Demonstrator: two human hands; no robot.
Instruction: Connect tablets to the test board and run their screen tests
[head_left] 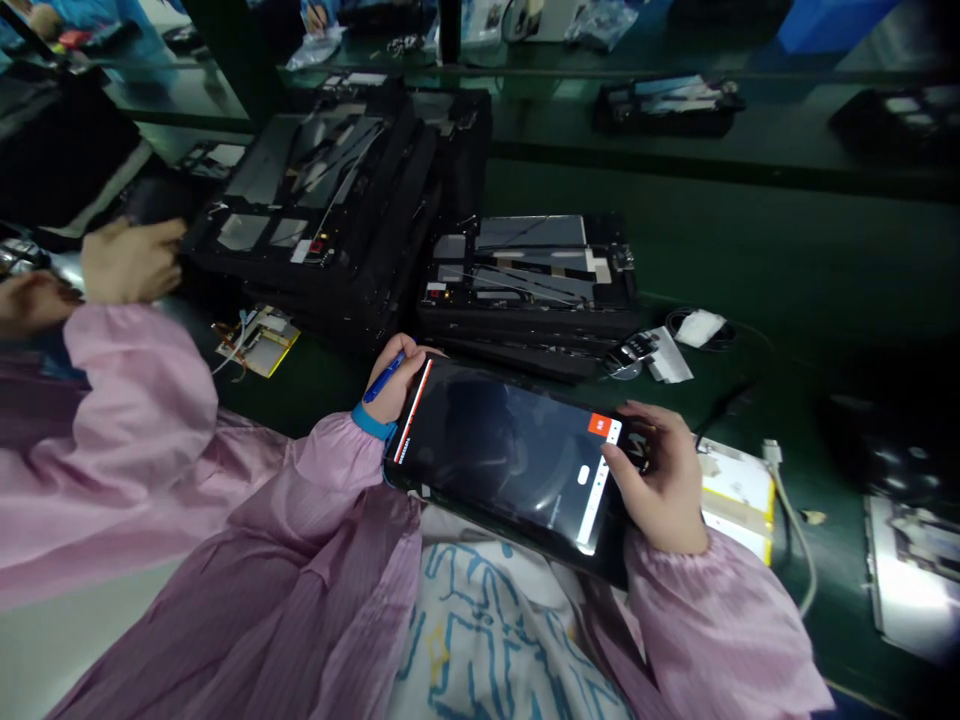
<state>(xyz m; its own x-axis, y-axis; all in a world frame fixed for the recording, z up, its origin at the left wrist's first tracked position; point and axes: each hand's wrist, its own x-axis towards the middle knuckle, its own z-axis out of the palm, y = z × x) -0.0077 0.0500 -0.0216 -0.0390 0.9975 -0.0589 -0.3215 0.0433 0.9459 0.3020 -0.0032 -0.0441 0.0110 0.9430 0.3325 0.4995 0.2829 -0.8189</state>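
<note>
— Gripping what, exactly, those two hands?

— Both are clamped on one tablet point(510, 455), dark screen up, held over the lap. The left hand point(394, 385) is closed round its left short edge with a blue pen point(385, 377) pinched in the same fist; a blue wristband point(373, 421) sits just behind it at the cuff. The right hand point(660, 480) wraps the opposite short edge, thumb laid on the lit white strip of the screen, beside an orange tag.

— And just past the hands?

— Beyond the left hand, a leaning row of opened black device shells point(330, 200); beyond the tablet's far edge, a lower stack of the same shells point(532, 270), insides facing up. Just outside the right hand lies a yellow-edged flat part point(739, 495) with a white cable point(787, 510) running past it, and a small white cloth point(699, 327) further off.

— The surface?

— A dark green bench mat point(787, 260), dim, stretching away from the right hand. Behind it runs a second green bench with trays.

— Anyone else?

— Well to the left of the left hand, a co-worker's hand point(127, 260) in a pink sleeve rests by the shells, near a yellow-edged part with wires point(259, 340).
</note>
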